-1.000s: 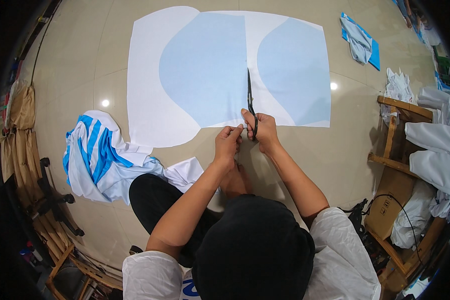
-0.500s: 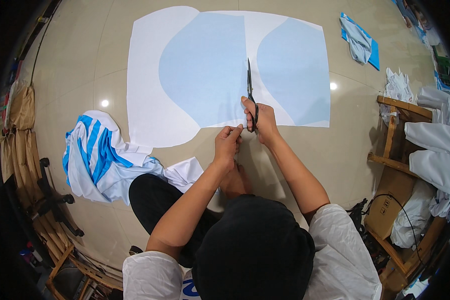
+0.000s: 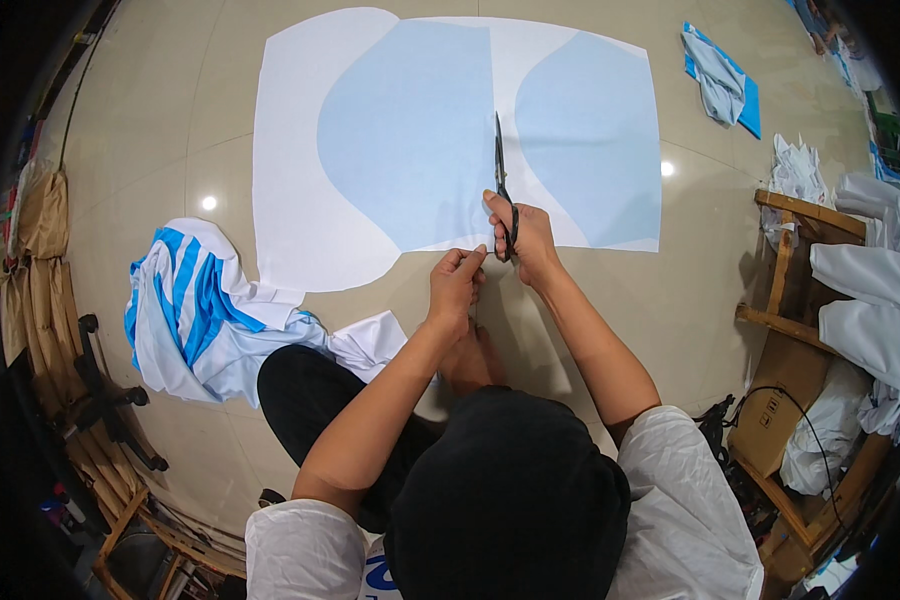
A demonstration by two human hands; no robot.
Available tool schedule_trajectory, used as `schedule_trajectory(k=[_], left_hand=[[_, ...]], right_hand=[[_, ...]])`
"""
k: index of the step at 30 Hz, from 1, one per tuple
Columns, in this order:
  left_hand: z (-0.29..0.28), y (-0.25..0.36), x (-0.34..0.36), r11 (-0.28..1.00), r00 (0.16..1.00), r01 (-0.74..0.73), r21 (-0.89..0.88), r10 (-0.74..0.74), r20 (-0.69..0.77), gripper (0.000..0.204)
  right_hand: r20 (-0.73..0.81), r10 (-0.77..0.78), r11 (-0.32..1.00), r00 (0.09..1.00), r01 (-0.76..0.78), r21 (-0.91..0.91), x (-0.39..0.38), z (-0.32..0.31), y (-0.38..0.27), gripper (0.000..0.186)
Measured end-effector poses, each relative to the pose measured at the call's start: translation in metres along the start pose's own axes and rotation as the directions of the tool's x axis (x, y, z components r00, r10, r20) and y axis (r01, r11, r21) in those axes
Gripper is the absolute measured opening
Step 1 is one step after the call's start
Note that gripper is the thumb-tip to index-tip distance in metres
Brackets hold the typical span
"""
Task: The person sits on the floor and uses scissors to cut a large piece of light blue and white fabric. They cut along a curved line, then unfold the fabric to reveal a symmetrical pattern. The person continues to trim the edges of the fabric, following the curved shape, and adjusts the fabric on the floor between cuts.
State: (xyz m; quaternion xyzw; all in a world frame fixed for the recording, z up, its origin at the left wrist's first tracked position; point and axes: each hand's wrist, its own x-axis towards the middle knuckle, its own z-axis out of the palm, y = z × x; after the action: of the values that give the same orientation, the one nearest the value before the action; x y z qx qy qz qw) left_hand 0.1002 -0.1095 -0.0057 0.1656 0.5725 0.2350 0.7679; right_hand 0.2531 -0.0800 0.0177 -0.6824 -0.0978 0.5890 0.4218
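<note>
Looks partway to me; right hand [image 3: 530, 243] is wrapped round the black scissors [image 3: 500, 160], left hand [image 3: 455, 284] pinches the near edge just beside it; the blue-and-white cloth [image 3: 410, 140] spreads ahead of both, seemingly uncut past the scissor tips.

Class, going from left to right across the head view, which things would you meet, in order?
Brown bundles → blue-and-white cloth pile → left hand → black scissors → grey and blue cloth → wooden stand.
</note>
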Motion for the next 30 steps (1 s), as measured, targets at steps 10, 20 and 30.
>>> schedule_trajectory(k=[10,20,30], left_hand=[[0.000,0.000,0.000,1.000,1.000,-0.004,-0.003,0.004,0.003,0.022],[-0.001,0.001,-0.001,1.000,1.000,-0.004,-0.007,0.004,0.012,0.024],[-0.001,0.002,-0.001,1.000,1.000,0.000,0.001,0.000,0.008,0.023]], right_hand=[[-0.018,-0.022,1.000,1.000,0.022,0.006,0.004,0.003,0.000,0.050],[-0.014,-0.038,0.999,0.999,0.038,-0.010,0.007,0.000,0.007,0.047],[-0.008,-0.034,0.999,0.999,0.034,0.018,0.016,0.006,-0.013,0.049]])
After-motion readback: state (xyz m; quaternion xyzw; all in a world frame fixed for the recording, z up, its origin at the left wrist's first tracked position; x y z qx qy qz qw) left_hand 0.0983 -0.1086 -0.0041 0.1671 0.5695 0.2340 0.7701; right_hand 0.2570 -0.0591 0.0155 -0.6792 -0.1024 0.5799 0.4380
